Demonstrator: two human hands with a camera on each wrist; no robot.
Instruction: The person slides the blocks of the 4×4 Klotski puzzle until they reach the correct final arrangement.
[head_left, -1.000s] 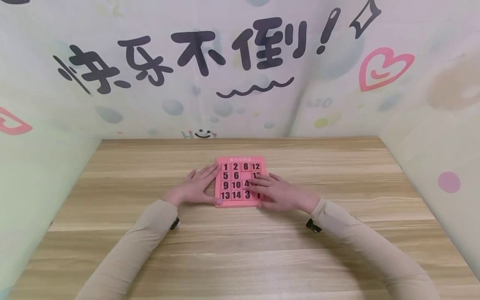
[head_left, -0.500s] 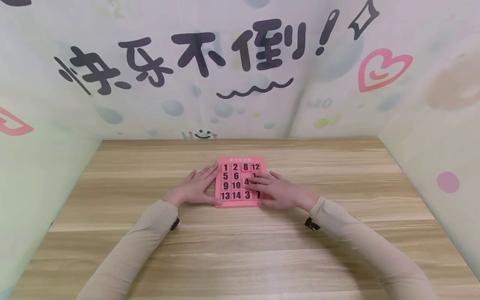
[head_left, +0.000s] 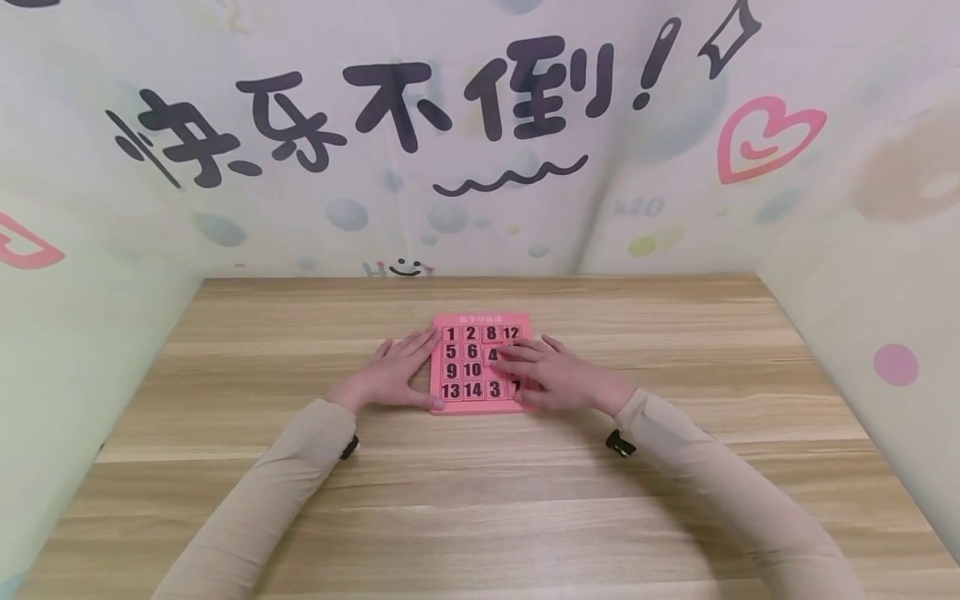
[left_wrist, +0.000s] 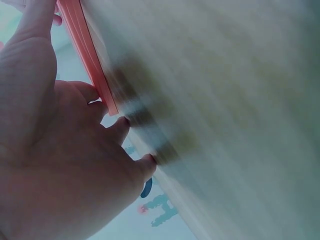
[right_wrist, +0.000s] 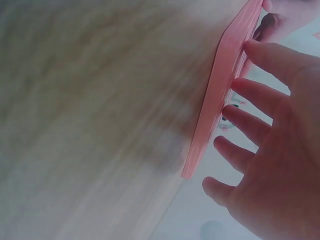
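Observation:
A pink number slide puzzle (head_left: 480, 407) lies flat on the wooden table, its tiles marked with black numbers. My left hand (head_left: 388, 375) is spread along its left edge, thumb at the near left corner and a fingertip by the upper left side. In the left wrist view, fingers (left_wrist: 117, 130) reach down to the tabletop beside the puzzle's side (left_wrist: 90, 55). Over the puzzle's right part my right hand (head_left: 564, 377) stretches its fingers, fingertips at the 4 tile (head_left: 492, 356) in the second row. Several tiles on the right are hidden beneath it.
The wooden table (head_left: 480, 500) extends around the puzzle on all sides. A printed wall sheet (head_left: 285, 225) with dark lettering rises behind the far edge, and pale side walls stand left and right.
The 4 tile has slid away from me, from the third row into the gap in the second row. My right hand has shifted slightly with it; the left hand stays in place.

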